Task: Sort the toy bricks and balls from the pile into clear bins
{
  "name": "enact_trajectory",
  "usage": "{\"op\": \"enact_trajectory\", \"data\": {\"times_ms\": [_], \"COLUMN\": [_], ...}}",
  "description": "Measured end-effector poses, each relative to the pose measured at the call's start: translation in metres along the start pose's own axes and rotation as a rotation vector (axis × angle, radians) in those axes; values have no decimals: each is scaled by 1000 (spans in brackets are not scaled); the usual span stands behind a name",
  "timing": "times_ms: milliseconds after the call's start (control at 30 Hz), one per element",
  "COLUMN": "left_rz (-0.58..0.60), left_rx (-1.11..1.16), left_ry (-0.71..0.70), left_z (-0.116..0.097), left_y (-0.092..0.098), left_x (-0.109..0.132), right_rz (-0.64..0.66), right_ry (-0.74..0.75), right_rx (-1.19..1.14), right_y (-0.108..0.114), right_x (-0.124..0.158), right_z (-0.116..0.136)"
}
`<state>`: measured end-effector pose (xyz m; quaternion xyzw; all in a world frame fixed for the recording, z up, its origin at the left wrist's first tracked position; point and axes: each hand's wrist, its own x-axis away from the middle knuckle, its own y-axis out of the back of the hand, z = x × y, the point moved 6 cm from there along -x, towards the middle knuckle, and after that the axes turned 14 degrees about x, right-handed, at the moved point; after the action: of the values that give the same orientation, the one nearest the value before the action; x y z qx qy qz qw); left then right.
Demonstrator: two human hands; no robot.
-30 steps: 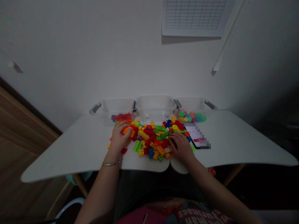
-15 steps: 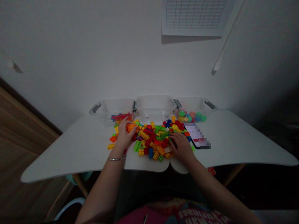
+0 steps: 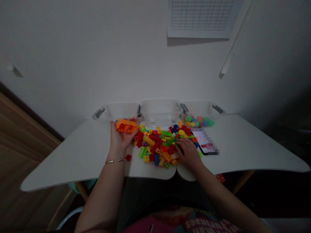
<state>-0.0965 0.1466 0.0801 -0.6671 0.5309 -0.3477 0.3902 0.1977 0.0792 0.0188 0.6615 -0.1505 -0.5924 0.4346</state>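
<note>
My left hand (image 3: 120,140), with a silver bangle at its wrist, grips a large orange toy building block (image 3: 126,125). The palm is turned up and the block's hollow underside faces me, just in front of the left bin. My right hand (image 3: 189,151) lies on the right side of a pile of mixed building bricks (image 3: 157,145) in red, yellow, green, orange and blue. Its fingers are apart and slightly bent over the bricks; I see nothing held in it. A small red brick (image 3: 128,157) lies alone beside my left wrist.
Along the wall stand three clear plastic bins: the left bin (image 3: 122,108) holds reddish and blue pieces, the middle bin (image 3: 160,105) a small white piece, the right bin (image 3: 198,106) round colourful pieces. A phone (image 3: 204,140) lies right of the pile on the white table (image 3: 247,145).
My left hand has moved slightly left, turning palm-up with the orange block so that its hollow side shows. The small red brick by the wrist is now uncovered. My right hand has stayed put.
</note>
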Motion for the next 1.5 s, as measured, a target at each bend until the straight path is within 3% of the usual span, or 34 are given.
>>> {"op": "enact_trajectory", "data": {"times_ms": [167,333,500,700,800,900,967,1133,1300,1400,1500], "left_rz": [99,83,69,45,93,191,262,556,873,921,876], "left_rx": [104,50,-52,-198,-321,-503,-683,-1348,-1693,-1762,-1754], "left_ry": [-45,-135,-181,-13,124,170,103,-349,-528,-593,-646], "left_z": [-15,-32,-35,-7,23,55,70,88,109,112,105], "left_y": [-23,-35,-41,-40,-37,-32,-29,-44,-58,-64,-67], "left_x": [5,-17,-38,-33,-18,-2,6,27,49,57,60], "right_rz": [8,-2,-2,2,7,15,12,-11,-8,23,63], "right_ry": [-5,-10,-11,-13,-14,-22,-31,-61,-153,-235,-226], "right_rx": [-3,-2,-13,-13,-16,-19,-17,-58,-333,-496,-553], "right_y": [-1,1,1,1,1,2,4,21,32,27,21], "right_x": [0,-1,-2,-1,-2,-1,-2,-12,-41,-55,-69], "right_z": [0,-1,-1,-1,-1,-1,-1,-1,0,4,10]}}
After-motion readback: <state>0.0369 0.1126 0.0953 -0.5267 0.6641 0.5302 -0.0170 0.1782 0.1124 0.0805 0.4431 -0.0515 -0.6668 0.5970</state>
